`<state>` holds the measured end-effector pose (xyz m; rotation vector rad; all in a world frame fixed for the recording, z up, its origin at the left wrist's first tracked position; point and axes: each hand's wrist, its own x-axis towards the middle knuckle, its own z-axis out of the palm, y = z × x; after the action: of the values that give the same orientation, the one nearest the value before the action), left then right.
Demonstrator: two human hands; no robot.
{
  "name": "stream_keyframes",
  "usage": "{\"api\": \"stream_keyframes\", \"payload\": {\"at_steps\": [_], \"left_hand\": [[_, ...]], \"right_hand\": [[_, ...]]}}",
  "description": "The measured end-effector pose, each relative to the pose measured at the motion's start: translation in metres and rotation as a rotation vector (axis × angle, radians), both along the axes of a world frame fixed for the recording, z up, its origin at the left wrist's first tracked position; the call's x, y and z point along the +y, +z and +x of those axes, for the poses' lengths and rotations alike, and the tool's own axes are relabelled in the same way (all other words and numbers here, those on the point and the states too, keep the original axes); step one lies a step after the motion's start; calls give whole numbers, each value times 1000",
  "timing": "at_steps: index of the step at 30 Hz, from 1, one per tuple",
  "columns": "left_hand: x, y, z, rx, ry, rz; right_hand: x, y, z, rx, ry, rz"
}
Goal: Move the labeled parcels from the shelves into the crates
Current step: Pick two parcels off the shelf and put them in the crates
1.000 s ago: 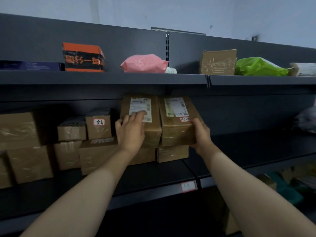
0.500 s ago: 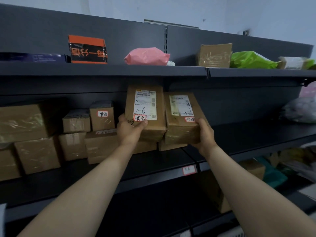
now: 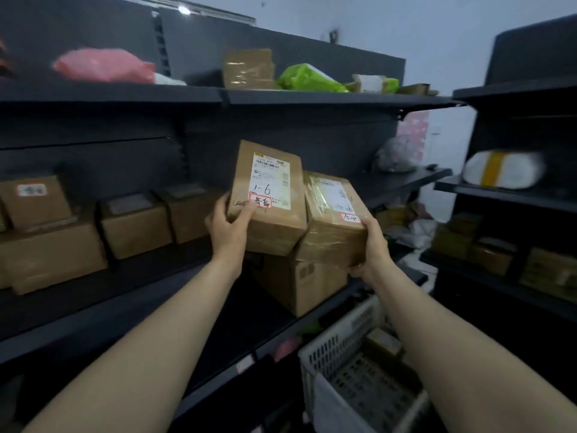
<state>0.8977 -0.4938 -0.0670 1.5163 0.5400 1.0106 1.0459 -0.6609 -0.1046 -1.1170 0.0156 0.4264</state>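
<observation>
Shelves (image 3: 312, 99): left grip (image 3: 226, 229) holds 1-6 parcel (image 3: 274, 228) bottom, right grip (image 3: 373, 246) taped parcel (image 3: 331, 242).

two parcels (image 3: 271, 201) side by side above a shelf (image 3: 93, 326), crate (image 3: 337, 348) below right.

The left hand's (image 3: 228, 232) brown parcel (image 3: 274, 228) is showing a white label (image 3: 270, 181) and red-edged sticker (image 3: 260, 201); the right hand's (image 3: 371, 245) taped parcel (image 3: 331, 242) is showing brown too. A pink bag (image 3: 103, 65) is lying above-left of the hands, a green bag (image 3: 309, 78) above them, a white latticed crate (image 3: 337, 348) below.
</observation>
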Motion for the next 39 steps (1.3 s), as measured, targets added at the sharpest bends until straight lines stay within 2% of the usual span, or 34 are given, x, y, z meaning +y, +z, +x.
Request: {"api": "stream_keyframes", "payload": {"at_steps": [5,8,16,20,28,39], "left_hand": [[-96,-35,53,92,-241,-193],[-153,-58,82,188,-378,-329],[-243,-117,140,447,-514,-487],[-251,-152,172,548,-555,-494],[-242,-206,253,576,-665,-468],[-249,-278,324,684,-811,-522]], "right_hand": [[-135,-28,19,125,-70,-1],[-207,-45,28,142,-137,-81],[-320,-97,37,282,-225,-307],[-338,-126,51,322,-254,-373],[-323,-177,105,270,-457,-390],[-329,-255,134,435,-655,-336]]}}
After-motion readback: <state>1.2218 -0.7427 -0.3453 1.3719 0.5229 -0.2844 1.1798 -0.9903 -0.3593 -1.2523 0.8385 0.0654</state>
